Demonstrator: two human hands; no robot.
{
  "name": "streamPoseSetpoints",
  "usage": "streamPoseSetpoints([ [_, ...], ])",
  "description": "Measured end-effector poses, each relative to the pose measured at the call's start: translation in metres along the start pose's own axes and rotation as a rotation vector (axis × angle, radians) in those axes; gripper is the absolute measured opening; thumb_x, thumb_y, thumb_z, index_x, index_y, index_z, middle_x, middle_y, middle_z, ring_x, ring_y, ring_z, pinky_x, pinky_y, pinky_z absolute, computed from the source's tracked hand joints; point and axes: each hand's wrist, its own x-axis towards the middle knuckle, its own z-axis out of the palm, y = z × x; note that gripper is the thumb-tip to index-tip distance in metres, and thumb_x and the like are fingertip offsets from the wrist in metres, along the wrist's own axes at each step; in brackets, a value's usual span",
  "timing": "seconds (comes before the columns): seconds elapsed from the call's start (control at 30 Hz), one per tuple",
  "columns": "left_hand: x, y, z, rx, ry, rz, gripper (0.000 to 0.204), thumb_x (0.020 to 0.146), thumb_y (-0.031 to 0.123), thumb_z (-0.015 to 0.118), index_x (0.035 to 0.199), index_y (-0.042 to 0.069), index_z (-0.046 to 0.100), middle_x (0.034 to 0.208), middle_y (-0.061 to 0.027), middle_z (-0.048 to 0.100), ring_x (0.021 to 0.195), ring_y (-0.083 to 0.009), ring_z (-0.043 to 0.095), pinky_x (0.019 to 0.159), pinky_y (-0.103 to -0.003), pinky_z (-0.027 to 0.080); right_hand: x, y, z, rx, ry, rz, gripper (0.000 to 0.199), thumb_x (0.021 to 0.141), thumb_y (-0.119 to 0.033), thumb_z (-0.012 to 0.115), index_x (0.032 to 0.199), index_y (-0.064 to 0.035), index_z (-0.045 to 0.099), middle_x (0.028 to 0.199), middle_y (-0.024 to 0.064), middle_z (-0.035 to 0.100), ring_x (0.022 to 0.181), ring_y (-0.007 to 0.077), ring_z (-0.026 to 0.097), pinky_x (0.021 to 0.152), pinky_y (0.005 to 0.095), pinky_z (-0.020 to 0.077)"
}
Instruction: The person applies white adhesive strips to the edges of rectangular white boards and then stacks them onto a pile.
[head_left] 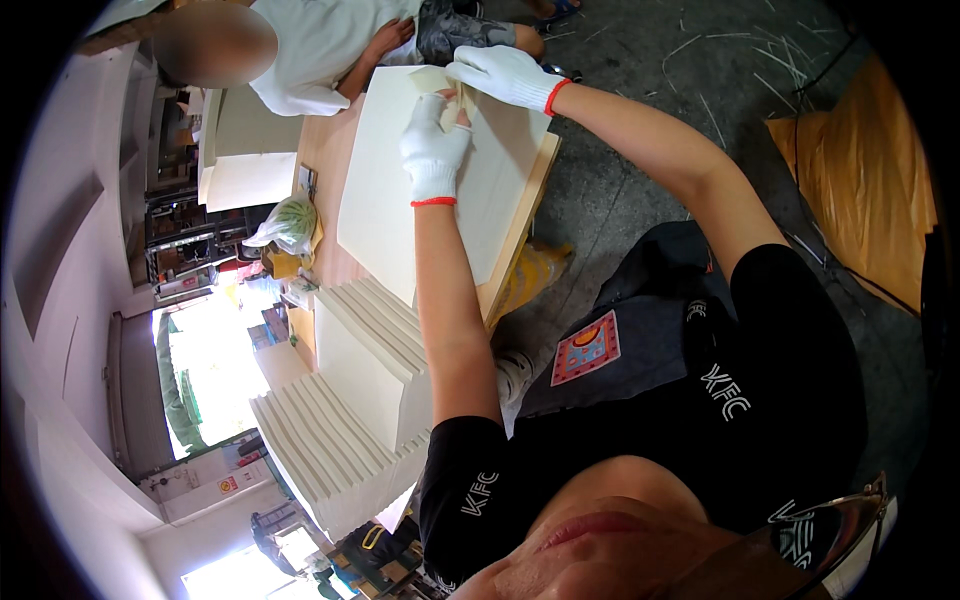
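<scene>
Near the far edge of our brown wooden counter (326,155), our white-gloved left hand (435,150) is pinching a thin cream-coloured piece (428,80) over a flat white sheet (385,205). Our white-gloved right hand (502,76) is resting beside it, grip hidden. We're not looking done; what's left isn't showing.

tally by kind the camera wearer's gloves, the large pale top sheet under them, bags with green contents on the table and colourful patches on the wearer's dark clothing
White gloves: 2, on left hand and right hand
Pale top sheet: 1
Bag with green contents: 1
Colourful patch: 1
Total: 5
</scene>
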Motion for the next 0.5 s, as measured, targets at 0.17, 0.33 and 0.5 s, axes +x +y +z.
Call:
streamPoseSetpoints([
  [0.17,-0.008,0.0,-0.002,0.115,0.025,0.031,0.054,0.076,0.01,0.069,0.129,0.017,0.061,0.122,-0.0153,0.066,0.105,-0.036,0.066,0.09,-0.041,0.053,-0.004,-0.02,-0.035,-0.293,0.091,-0.257,0.03,0.091,-0.039,0.061,0.096,-0.0097,0.064,0.092,0.0101,0.066,0.09,0.0303,0.064,0.079,0.0437,0.0499],
  [0.33,-0.013,0.02,-0.007,0.07,0.039,-0.215,0.075,0.076,0.01,0.068,0.147,0.017,0.046,0.127,-0.017,0.063,0.115,-0.0348,0.063,0.092,-0.043,0.053,-0.035,-0.03,-0.016,-0.325,-0.133,-0.561,0.043,0.079,-0.033,0.067,0.112,-0.0053,0.065,0.116,0.0148,0.063,0.113,0.0332,0.058,0.101,0.0428,0.0446],
  [0.5,-0.038,0.032,-0.021,0.35,-0.053,-0.273,0.084,0.078,0.012,0.067,0.154,0.016,0.031,0.136,-0.0193,0.055,0.12,-0.037,0.059,0.094,-0.047,0.051,-0.043,-0.023,0.002,-0.388,-0.129,-0.53,0.075,0.073,-0.041,0.073,0.135,-0.0037,0.052,0.137,0.0169,0.053,0.135,0.0346,0.043,0.119,0.0447,0.0273],
])
